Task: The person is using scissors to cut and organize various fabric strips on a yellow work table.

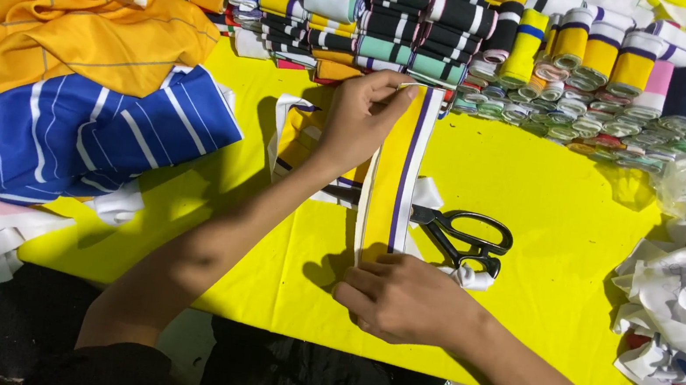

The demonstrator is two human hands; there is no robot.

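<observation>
Flat: one striped band (399, 169), two hands (361, 120) (404, 298) pinning ends, one scissors (461, 235) beside.

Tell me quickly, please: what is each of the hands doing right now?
Left hand: closed, pinching the far end of the yellow striped band.
Right hand: closed, holding the near end of the same band against the yellow table.

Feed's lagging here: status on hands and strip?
Left hand pinches far end of yellow striped strip. Right hand holds near end. Scissors lie beside strip.
</observation>
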